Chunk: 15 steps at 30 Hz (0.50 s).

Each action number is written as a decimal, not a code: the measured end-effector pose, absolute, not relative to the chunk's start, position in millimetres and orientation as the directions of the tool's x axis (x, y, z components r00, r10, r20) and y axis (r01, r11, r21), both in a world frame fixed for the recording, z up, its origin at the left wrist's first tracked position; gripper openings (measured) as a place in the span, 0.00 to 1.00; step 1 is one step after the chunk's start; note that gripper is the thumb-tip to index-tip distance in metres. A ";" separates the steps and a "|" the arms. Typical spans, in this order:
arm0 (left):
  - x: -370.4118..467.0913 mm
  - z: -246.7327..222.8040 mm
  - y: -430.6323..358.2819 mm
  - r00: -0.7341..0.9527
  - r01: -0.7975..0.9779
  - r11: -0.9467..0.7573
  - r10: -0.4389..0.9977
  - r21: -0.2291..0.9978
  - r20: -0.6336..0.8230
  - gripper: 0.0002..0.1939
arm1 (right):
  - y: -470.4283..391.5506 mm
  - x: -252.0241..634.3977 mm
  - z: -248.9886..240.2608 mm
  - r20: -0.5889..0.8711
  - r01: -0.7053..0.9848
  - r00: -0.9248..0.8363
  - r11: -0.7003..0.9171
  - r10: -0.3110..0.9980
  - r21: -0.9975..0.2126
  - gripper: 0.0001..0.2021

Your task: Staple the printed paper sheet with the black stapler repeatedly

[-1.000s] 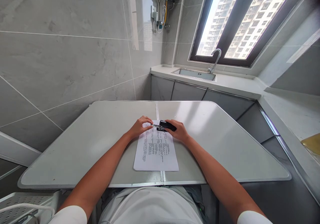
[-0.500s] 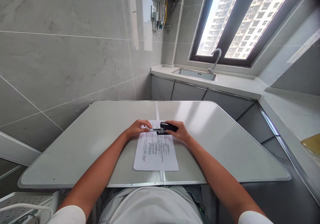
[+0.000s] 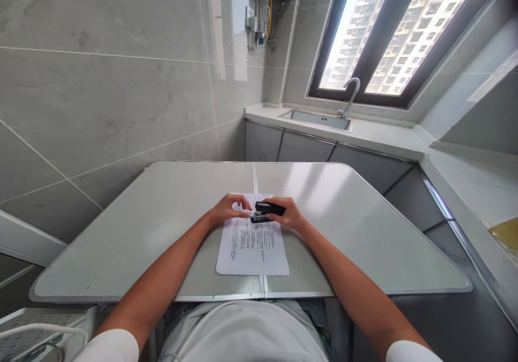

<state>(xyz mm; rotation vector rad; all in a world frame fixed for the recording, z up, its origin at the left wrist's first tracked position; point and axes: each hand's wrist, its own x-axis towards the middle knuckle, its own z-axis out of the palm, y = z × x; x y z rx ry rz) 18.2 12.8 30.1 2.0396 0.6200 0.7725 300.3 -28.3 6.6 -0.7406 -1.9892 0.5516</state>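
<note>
A black stapler (image 3: 270,207) is held over the upper part of a printed sheet of paper (image 3: 253,248). My right hand (image 3: 289,213) is closed round its right end, fingers over the top arm and thumb below. A gap with a silvery metal part shows between the stapler's top arm and its base. My left hand (image 3: 232,209) is at the stapler's left end, with thumb and fingertips bent together on the metal part. Exactly what those fingertips grip is too small to make out. The paper lies flat across the table's centre seam.
The pale folding table (image 3: 343,243) has a metal edge. Behind it are a counter with a sink (image 3: 315,119) and a faucet (image 3: 351,97), under a window. A white perforated basket (image 3: 44,327) stands low at the left. A tiled wall rises on the left.
The silvery part that stuck out leftward from the stapler is now mostly within it. My left hand has moved slightly right and down, and the stapler has tilted in my right hand.
</note>
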 end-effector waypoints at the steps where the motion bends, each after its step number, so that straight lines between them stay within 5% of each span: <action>1: 18.4 30.6 12.0 0.689 0.128 -0.504 0.664 0.854 0.289 0.17 | -28.5 300.0 6.4 0.604 0.269 -0.400 0.718 0.690 -0.642 0.20; 15: 25.3 22.8 12.9 0.690 0.023 -0.407 0.668 0.913 0.280 0.20 | -29.8 295.9 7.4 0.607 0.214 -0.406 0.717 0.683 -0.663 0.20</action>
